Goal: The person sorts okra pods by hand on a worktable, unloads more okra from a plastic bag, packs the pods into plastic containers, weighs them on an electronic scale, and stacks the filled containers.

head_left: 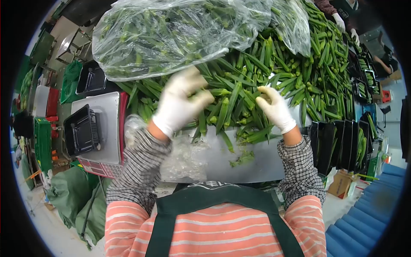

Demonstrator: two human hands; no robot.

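A large heap of green okra (231,98) covers the far part of the metal work surface. My left hand (182,103), in a white glove and slightly blurred, hovers over the near left side of the heap with its fingers curved and apart; I see nothing in it. Across from it, my right hand (276,109), also gloved, is at the heap's near right edge, thumb and fingers apart around no visible pod. A clear plastic bag (171,38) filled with okra lies beyond my left hand. Some loose pods and green scraps (243,158) lie nearer to me.
On the left, a black tray (81,130) rests on a weighing scale (112,107), with another black tray (91,77) behind it. Several black trays (338,141) stand in a row at right, some holding okra. Another person's gloved hand (339,21) shows at far right.
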